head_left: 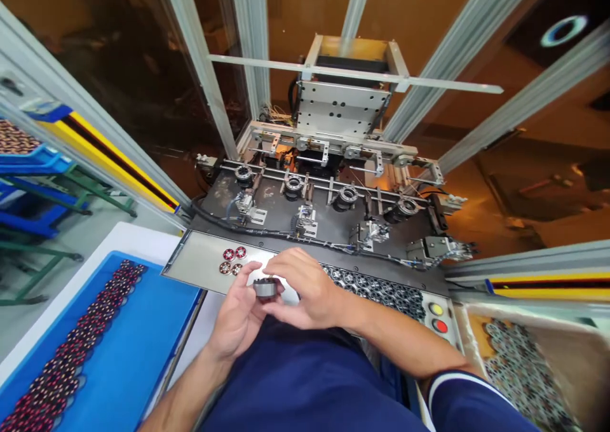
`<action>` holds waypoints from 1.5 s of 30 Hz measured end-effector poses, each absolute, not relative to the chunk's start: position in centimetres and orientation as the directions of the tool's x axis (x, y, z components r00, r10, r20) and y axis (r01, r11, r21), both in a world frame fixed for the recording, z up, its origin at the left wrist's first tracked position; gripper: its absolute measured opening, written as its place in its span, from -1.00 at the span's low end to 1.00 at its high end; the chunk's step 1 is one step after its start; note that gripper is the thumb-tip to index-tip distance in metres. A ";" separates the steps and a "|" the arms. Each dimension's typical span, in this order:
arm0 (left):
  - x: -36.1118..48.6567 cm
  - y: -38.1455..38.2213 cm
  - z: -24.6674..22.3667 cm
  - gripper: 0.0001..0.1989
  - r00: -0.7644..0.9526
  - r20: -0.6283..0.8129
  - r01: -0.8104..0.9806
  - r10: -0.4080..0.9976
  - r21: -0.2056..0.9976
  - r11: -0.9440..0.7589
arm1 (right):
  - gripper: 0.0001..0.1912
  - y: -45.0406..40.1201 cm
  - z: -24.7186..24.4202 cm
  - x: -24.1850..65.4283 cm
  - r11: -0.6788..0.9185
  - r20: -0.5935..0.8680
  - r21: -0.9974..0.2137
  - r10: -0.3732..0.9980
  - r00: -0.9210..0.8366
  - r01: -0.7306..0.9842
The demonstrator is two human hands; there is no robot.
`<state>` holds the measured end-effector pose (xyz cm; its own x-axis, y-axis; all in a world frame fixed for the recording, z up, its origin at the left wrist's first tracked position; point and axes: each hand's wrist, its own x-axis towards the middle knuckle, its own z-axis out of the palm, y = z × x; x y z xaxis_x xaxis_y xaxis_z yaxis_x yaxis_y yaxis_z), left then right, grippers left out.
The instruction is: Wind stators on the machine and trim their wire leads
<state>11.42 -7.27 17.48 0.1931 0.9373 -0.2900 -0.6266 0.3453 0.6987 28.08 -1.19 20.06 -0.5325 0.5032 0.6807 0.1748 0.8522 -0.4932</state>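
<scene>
Close to my body, my left hand grips a round dark-grey metal part from its left side. My right hand curves around the part's right side, with its thumb below and fingers above; whether it presses on the part is hard to tell. Just beyond my left hand, several small red and copper-toned discs lie on the metal shelf. Rows of grey metal rings fill the shelf's right part, partly hidden by my right forearm.
Ahead is a machine bed with round fixtures and clamps. A blue tray of red discs is at left. Yellow and red buttons sit at right, beside a box of metal parts. Yellow guards flank the machine.
</scene>
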 end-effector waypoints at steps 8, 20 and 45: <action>12.3 -7.8 17.5 -0.53 0.064 -0.226 -0.635 0.972 0.742 0.214 | -0.79 -2.1 19.8 27.5 0.882 0.763 -0.408 0.471 -0.442 0.236; 9.2 -8.1 18.1 -0.64 0.129 -0.194 -0.181 0.973 0.960 0.215 | -0.89 -0.3 22.7 31.2 0.393 0.296 -0.917 0.560 -0.774 -0.067; 5.7 -0.9 17.0 -0.46 -0.394 -0.388 0.103 0.833 0.882 0.460 | -0.83 28.0 14.8 33.9 0.501 -0.074 -0.574 0.756 -0.651 0.648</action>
